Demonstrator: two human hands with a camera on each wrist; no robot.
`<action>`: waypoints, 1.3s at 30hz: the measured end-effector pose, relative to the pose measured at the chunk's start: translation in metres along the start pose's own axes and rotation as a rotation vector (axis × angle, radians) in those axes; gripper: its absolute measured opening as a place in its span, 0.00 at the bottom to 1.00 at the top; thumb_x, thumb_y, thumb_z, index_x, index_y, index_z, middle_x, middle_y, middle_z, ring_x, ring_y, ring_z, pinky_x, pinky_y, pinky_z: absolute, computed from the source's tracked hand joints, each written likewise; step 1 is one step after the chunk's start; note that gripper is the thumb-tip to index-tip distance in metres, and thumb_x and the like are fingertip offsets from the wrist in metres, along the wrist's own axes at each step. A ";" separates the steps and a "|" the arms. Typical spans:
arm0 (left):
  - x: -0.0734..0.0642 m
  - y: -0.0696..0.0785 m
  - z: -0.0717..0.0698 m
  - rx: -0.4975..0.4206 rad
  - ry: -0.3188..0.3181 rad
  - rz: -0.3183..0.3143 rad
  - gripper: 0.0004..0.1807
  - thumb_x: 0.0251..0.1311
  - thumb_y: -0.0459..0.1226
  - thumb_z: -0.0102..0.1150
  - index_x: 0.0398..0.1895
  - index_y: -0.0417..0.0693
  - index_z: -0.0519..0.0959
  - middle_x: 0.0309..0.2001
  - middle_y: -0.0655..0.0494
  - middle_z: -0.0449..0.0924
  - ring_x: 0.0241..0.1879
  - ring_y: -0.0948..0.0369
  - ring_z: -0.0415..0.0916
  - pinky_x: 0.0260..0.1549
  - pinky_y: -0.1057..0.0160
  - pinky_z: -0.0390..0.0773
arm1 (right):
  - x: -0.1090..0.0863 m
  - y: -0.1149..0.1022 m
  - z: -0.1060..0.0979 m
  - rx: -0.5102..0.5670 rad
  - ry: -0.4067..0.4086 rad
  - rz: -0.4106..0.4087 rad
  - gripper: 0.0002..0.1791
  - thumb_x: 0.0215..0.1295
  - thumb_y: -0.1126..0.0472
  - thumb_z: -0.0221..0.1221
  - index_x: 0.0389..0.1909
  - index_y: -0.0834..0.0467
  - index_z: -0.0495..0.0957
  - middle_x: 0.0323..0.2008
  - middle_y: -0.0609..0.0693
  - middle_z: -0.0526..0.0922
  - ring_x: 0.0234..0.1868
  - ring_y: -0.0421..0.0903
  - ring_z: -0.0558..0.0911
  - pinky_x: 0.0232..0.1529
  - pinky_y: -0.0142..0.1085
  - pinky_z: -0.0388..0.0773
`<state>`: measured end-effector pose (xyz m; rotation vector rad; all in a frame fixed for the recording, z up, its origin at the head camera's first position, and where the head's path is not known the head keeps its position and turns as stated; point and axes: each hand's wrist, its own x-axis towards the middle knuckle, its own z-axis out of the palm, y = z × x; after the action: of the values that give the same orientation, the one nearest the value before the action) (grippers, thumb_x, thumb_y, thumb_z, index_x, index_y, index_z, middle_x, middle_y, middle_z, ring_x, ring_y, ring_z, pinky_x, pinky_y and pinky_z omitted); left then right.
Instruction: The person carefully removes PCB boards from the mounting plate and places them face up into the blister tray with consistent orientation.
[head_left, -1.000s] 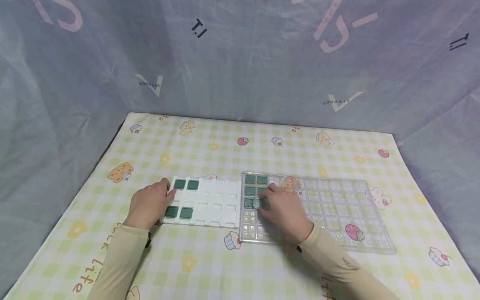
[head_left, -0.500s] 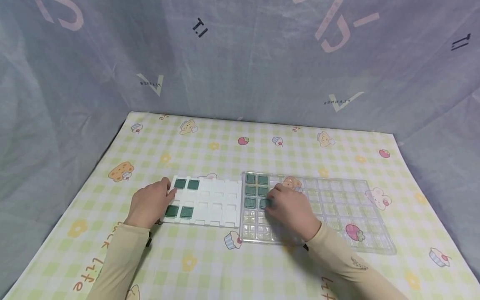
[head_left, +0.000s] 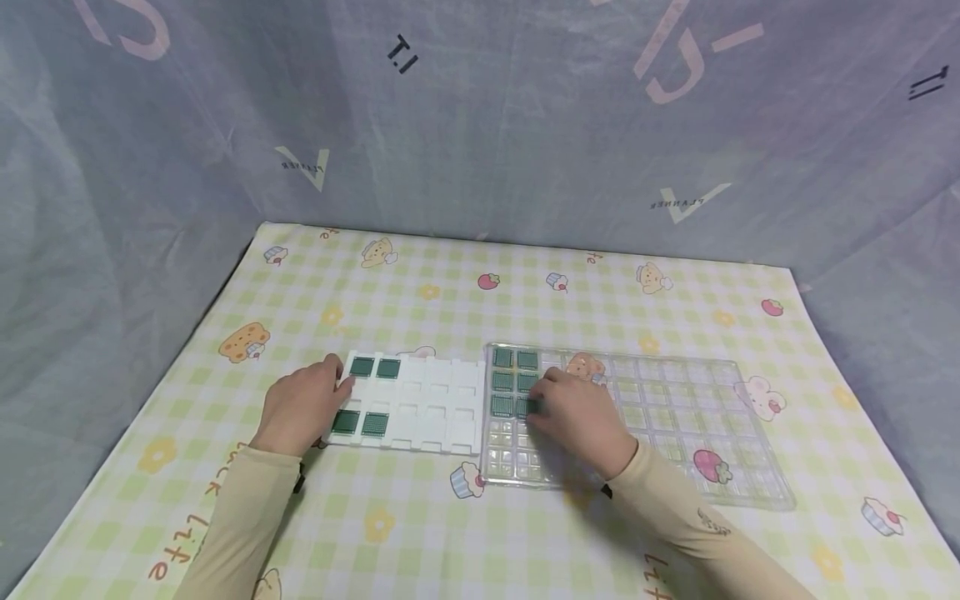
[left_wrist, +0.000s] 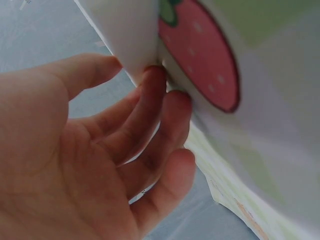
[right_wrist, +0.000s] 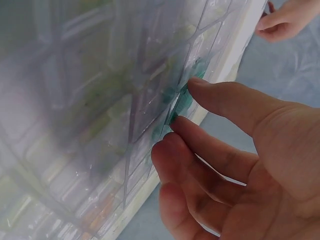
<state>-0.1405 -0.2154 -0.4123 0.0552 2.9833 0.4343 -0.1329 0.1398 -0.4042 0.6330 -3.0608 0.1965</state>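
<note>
My left hand (head_left: 303, 404) holds the left end of a white tray (head_left: 420, 408), thumb at its edge. In the left wrist view its fingers bend against the tray's side. Several small square green circuit boards lie on this tray, such as one board (head_left: 375, 425) in the near row. My right hand (head_left: 581, 417) is over a clear plastic compartment tray (head_left: 675, 417). Its thumb and index finger pinch a green circuit board (right_wrist: 184, 102) at the third pocket of the second column, partly hidden by the fingers. Other boards, such as one board (head_left: 503, 406), sit flat in neighbouring pockets.
The two trays lie side by side on a green checked tablecloth (head_left: 375, 500) with printed cartoons. Grey curtains (head_left: 480, 125) with lettering close off the back and both sides. A dark band shows at each wrist.
The right hand shifted right with the board from beside the first-column board, then slightly back left, and the board is now in the second-column pocket. The left hand stayed on the white tray.
</note>
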 end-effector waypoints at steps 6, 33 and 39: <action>-0.001 0.001 0.000 0.001 0.002 -0.001 0.15 0.75 0.44 0.52 0.44 0.38 0.74 0.22 0.51 0.76 0.20 0.57 0.69 0.19 0.61 0.64 | -0.001 0.001 0.000 0.002 0.038 -0.011 0.15 0.52 0.53 0.77 0.39 0.53 0.88 0.36 0.47 0.85 0.31 0.44 0.84 0.24 0.39 0.79; -0.002 0.000 0.000 0.003 0.017 0.013 0.15 0.75 0.44 0.52 0.44 0.38 0.74 0.21 0.51 0.75 0.18 0.57 0.68 0.18 0.61 0.63 | -0.002 0.003 0.003 0.046 0.067 0.007 0.23 0.52 0.54 0.77 0.49 0.54 0.84 0.39 0.48 0.86 0.29 0.43 0.83 0.21 0.35 0.75; -0.001 0.001 -0.001 -0.002 0.007 0.009 0.15 0.75 0.44 0.52 0.44 0.38 0.74 0.21 0.51 0.76 0.19 0.57 0.69 0.19 0.62 0.63 | 0.002 -0.004 -0.002 0.059 0.068 -0.008 0.28 0.53 0.53 0.77 0.55 0.55 0.81 0.41 0.50 0.87 0.26 0.41 0.81 0.21 0.33 0.72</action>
<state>-0.1396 -0.2151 -0.4112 0.0676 2.9903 0.4401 -0.1330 0.1358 -0.4020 0.6270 -2.9974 0.3026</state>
